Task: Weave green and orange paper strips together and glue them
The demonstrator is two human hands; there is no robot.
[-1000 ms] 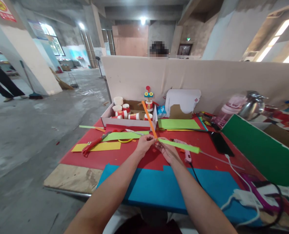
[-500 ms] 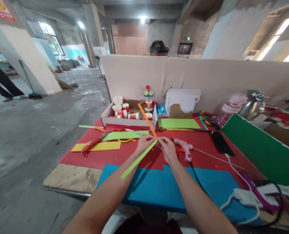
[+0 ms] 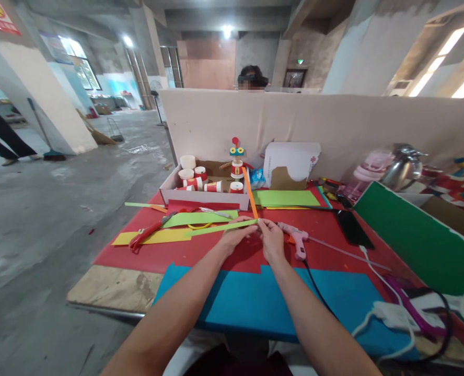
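A light-green paper strip (image 3: 212,228) and an orange paper strip (image 3: 250,193) meet at an angle between my hands. My right hand (image 3: 271,241) pinches the joined ends with thumb and fingers. Close beside it, my left hand (image 3: 235,236) has the green strip running between its thumb and fingers, with its free end pointing left. The orange strip stands up and away from me. Just right of my right hand lies a pink glue gun (image 3: 297,237) with a stick in its back. Red-handled scissors (image 3: 149,233) rest on yellow paper (image 3: 173,236) at the left.
A shallow box (image 3: 204,198) with several paper cups stands at the back, along with a cup figure on a spring (image 3: 236,166). Green sheets (image 3: 287,198), a phone (image 3: 353,230), cables and a green board (image 3: 408,240) lie rightward. Blue sheets (image 3: 232,297) cover the front edge.
The green strip has swung up from pointing toward me to pointing left. The orange strip has turned more upright. My left hand's fingers have shifted along the green strip.
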